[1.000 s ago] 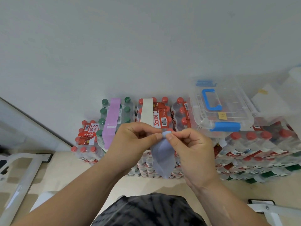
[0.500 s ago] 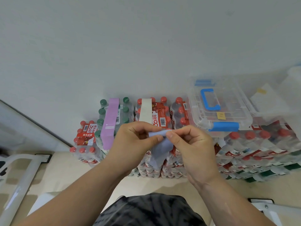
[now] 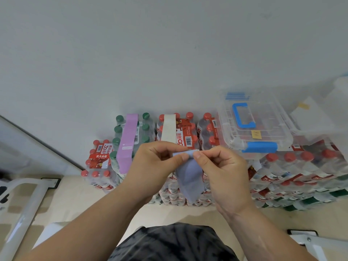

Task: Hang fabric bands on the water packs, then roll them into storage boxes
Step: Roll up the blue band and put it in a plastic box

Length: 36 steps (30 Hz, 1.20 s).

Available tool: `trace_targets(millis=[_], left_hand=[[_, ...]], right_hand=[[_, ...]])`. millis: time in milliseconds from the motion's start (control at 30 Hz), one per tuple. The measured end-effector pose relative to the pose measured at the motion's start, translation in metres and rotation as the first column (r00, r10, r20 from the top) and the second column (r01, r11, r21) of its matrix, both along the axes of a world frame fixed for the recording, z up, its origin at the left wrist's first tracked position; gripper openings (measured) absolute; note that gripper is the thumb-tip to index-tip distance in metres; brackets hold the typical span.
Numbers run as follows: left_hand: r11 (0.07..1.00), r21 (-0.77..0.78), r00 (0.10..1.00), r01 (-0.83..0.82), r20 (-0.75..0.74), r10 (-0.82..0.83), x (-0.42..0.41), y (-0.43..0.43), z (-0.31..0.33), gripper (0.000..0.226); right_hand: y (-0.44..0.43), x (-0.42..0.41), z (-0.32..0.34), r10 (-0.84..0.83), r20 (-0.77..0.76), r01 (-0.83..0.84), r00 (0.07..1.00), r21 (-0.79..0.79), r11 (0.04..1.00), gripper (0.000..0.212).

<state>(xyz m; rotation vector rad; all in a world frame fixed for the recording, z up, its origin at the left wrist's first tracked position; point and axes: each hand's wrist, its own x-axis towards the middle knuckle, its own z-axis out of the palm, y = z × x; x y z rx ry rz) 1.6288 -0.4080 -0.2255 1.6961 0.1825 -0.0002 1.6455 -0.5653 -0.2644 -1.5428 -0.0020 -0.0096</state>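
My left hand (image 3: pixel 154 166) and my right hand (image 3: pixel 224 170) pinch the top edge of a blue fabric band (image 3: pixel 189 178) between thumbs and fingers. The band hangs down in front of the stacked water packs. A purple band (image 3: pixel 127 140) drapes over a green-capped water pack (image 3: pixel 131 136). A cream band (image 3: pixel 169 129) lies over a red-capped water pack (image 3: pixel 185 132). A clear storage box (image 3: pixel 259 123) with a blue handle and blue latch sits on the packs at the right.
More red-capped water packs (image 3: pixel 301 172) are stacked low to the right, and a small pack (image 3: pixel 98 162) stands at the left. A second clear box (image 3: pixel 316 117) is at the far right. White metal frames (image 3: pixel 24 200) flank the floor. A grey wall rises behind.
The band's top edge has been spread wider between my two hands, and the cloth hangs a little longer below them. Both hands stay at the same spot.
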Motion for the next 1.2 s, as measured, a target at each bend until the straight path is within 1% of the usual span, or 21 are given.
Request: trace_targets(millis=[133, 200, 333, 433, 500, 567, 600, 633, 700, 767, 867, 967, 1033, 1100, 1133, 1200], left_hand=[[1.000, 0.017, 1.000, 0.027, 0.011, -0.027, 0.001, 0.002, -0.001, 0.019], [0.999, 0.026, 0.999, 0.033, 0.019, -0.034, 0.001, 0.003, -0.001, 0.013], [0.997, 0.042, 0.998, 0.062, 0.025, -0.063, 0.000, 0.005, -0.001, 0.021], [0.996, 0.041, 0.997, 0.077, 0.026, -0.078, 0.001, 0.005, -0.001, 0.023], [0.998, 0.015, 0.997, 0.069, 0.029, -0.069, 0.001, 0.004, -0.002, 0.021], [0.998, -0.043, 0.999, 0.044, 0.026, -0.043, 0.002, 0.001, -0.004, 0.019], [0.998, -0.062, 1.000, 0.024, 0.021, -0.023, 0.002, 0.000, -0.005, 0.019], [0.998, -0.069, 1.000, 0.001, 0.014, 0.000, 0.002, 0.000, -0.007, 0.020], [0.998, -0.054, 1.000, -0.027, 0.000, 0.027, 0.001, 0.000, -0.010, 0.021], [0.999, -0.027, 1.000, -0.021, -0.002, 0.021, 0.001, 0.001, -0.011, 0.020], [1.000, -0.018, 1.000, -0.014, 0.007, 0.014, 0.002, 0.001, -0.011, 0.026], [0.997, -0.063, 0.999, -0.044, 0.002, 0.044, 0.003, 0.000, -0.012, 0.026], [0.990, -0.117, 0.997, -0.080, -0.016, 0.079, 0.005, -0.001, -0.013, 0.023], [0.980, -0.162, 0.993, -0.119, -0.036, 0.114, 0.006, -0.002, -0.014, 0.019], [0.975, -0.174, 0.991, -0.134, -0.047, 0.128, 0.007, -0.002, -0.014, 0.017], [0.971, -0.181, 0.988, -0.153, -0.064, 0.143, 0.008, -0.001, -0.015, 0.012]], right_hand=[[0.003, -0.003, 0.003, 0.005, -0.011, -0.005, 1.000, 0.069, 0.998, 0.012], [0.005, -0.002, 0.002, 0.004, -0.011, -0.003, 1.000, 0.061, 0.998, 0.014], [0.004, -0.001, 0.002, 0.037, -0.012, -0.036, 0.999, 0.039, 0.999, 0.008], [0.002, -0.001, 0.005, 0.044, 0.006, -0.044, 0.999, 0.018, 0.999, 0.009], [0.000, 0.000, 0.008, 0.041, 0.015, -0.042, 0.999, 0.016, 0.999, 0.012], [-0.001, 0.003, 0.007, 0.035, 0.011, -0.035, 0.999, 0.019, 0.999, 0.009], [-0.001, 0.003, 0.005, 0.028, 0.002, -0.028, 1.000, 0.041, 0.999, 0.005], [0.000, 0.003, 0.004, 0.017, -0.015, -0.016, 1.000, 0.076, 0.997, 0.005], [0.001, 0.003, 0.003, 0.008, -0.047, -0.001, 0.999, 0.142, 0.990, 0.017], [0.001, 0.003, 0.002, 0.016, -0.045, -0.009, 0.999, 0.145, 0.989, 0.022], [0.001, 0.003, 0.001, 0.022, -0.039, -0.016, 0.999, 0.153, 0.988, 0.022], [0.001, 0.003, 0.002, 0.025, -0.063, -0.013, 0.998, 0.191, 0.981, 0.017], [0.000, 0.002, 0.001, 0.061, -0.105, -0.043, 0.993, 0.167, 0.985, 0.019], [-0.001, 0.003, -0.002, 0.122, -0.154, -0.111, 0.981, 0.076, 0.991, 0.013], [-0.002, 0.004, -0.004, 0.156, -0.175, -0.153, 0.972, 0.033, 0.988, 0.011], [-0.004, 0.005, -0.005, 0.210, -0.202, -0.214, 0.957, 0.003, 0.977, 0.011]])
